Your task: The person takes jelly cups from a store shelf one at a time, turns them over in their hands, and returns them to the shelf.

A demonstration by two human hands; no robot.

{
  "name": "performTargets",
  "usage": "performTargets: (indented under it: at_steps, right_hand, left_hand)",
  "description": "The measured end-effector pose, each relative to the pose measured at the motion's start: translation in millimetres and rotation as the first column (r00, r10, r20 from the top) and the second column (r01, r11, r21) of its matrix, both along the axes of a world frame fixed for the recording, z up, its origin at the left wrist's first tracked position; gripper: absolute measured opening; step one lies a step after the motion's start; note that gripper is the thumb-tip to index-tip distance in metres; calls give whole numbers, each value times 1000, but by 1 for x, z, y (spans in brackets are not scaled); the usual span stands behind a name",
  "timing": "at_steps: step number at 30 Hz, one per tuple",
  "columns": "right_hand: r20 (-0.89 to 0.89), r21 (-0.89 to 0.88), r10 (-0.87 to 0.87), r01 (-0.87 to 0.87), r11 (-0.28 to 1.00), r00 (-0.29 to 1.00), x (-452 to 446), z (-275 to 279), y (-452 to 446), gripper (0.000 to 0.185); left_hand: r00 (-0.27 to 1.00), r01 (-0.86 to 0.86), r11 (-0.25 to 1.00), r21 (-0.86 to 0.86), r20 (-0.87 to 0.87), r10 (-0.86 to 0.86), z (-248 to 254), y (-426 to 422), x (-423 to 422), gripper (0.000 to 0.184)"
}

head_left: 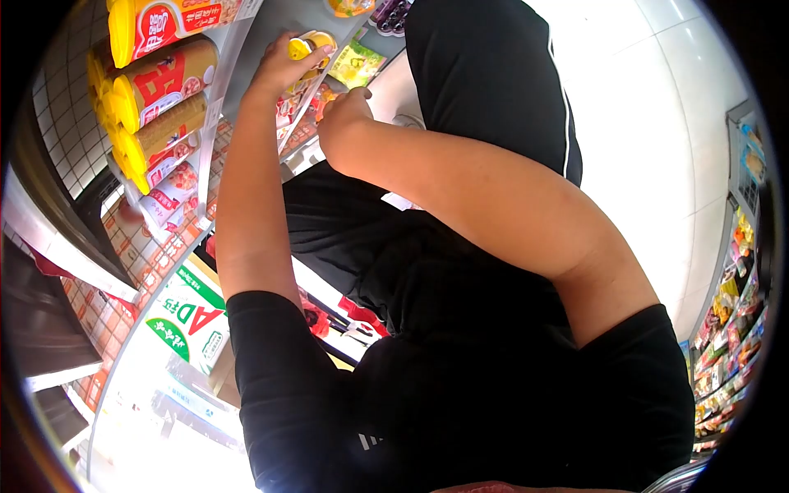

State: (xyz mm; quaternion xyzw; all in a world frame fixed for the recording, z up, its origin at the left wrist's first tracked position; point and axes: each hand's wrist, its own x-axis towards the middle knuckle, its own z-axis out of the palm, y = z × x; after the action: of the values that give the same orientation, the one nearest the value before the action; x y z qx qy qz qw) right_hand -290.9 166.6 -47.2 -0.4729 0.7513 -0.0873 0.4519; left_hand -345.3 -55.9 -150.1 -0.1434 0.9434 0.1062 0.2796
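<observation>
The step in hand looks like handling a small yellow container (pixel 323 38) at the front edge of the grey shelf (pixel 267 29). The left hand (pixel 277 67) has its fingers gripping the container, thumb across its near side. The right hand (pixel 343 122) is beside the shelf's front edge, fingers curled; whether they grip anything, I cannot tell. A green-and-yellow bag (pixel 356 63) lies just beyond it. Whether the container's base touches the shelf is unclear. As a judgement, the next move calls for a steady, light hold that clears the raised front edge without knocking neighbouring packs.
</observation>
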Motion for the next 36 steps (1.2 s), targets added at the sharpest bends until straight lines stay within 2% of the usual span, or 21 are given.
performTargets:
  at_steps: [1, 4, 11, 14, 16, 17, 19, 20, 22, 24, 25, 28, 30, 31, 32, 34, 36]
  right_hand:
    - [18, -5, -7, 7, 1000, 1000, -1, 1, 0, 64]
    - [14, 8, 11, -11, 1000, 1000, -1, 2, -1, 66]
    - [8, 18, 21, -21, 1000, 1000, 1, -2, -5, 68]
    - [30, 13, 12, -12, 1000, 999, -1, 0, -3, 68]
    - [20, 14, -13, 13, 1000, 1000, -1, 0, -2, 64]
    - [21, 14, -13, 12, 1000, 1000, -1, 0, -2, 64]
    - [11, 22, 13, -14, 1000, 1000, -2, 4, 0, 59]
    - [11, 16, 18, -19, 1000, 1000, -1, 4, 1, 59]
    - [-26, -16, 2, -2, 1000, 1000, 0, 2, 3, 56]
    - [-30, -7, -18, 17, 1000, 999, 0, -3, 1, 55]
    - [-34, 4, -40, 40, 999, 999, -2, -5, 0, 54]
    - [-59, 3, -88, 89, 996, 994, -8, -4, 4, 48]
    - [-78, -21, -103, 102, 995, 992, -9, -12, 3, 44]
    - [-88, -47, -130, 126, 991, 988, -8, -18, 1, 41]
    - [-121, -64, -171, 164, 984, 978, -4, -29, -3, 37]
    - [-102, -42, -127, 123, 992, 987, -8, -26, -5, 40]
    - [-101, -23, -92, 90, 996, 991, -8, -24, -7, 42]
  left_hand:
    - [998, -10, 999, 37, 57, 8, 0, -2, -1, 105]
    - [995, -70, 995, 74, 80, 64, 0, -1, 0, 102]
    - [996, -79, 993, 87, 59, 74, 3, 0, 3, 102]
    - [994, -106, 991, 80, 21, 105, 13, 7, 3, 104]
    - [980, -130, 991, 22, -146, 131, 10, -4, 5, 95]
    - [981, -130, 991, 22, -145, 132, 10, -12, 5, 95]
    - [978, -99, 993, 63, -179, 109, 15, -25, 8, 81]
    - [977, -104, 993, 58, -180, 113, 16, -29, 19, 81]
    - [890, 135, 975, -176, -411, -198, 40, -13, 53, 64]
    - [847, 279, 952, -126, -436, -305, 75, 9, 92, 53]
    - [860, 315, 942, -113, -385, -334, 93, 23, 115, 51]
    - [873, 406, 911, -73, -266, -410, 140, 48, 199, 47]
    - [919, 379, 925, 41, -133, -371, 158, 43, 262, 47]
    - [889, 451, 892, -11, -78, -451, 171, 47, 282, 50]
    - [908, 413, 911, 9, -78, -411, 182, 47, 298, 51]
    - [934, 349, 937, 14, -90, -347, 191, 46, 317, 51]
    - [920, 352, 936, 17, -187, -343, 184, 43, 325, 54]
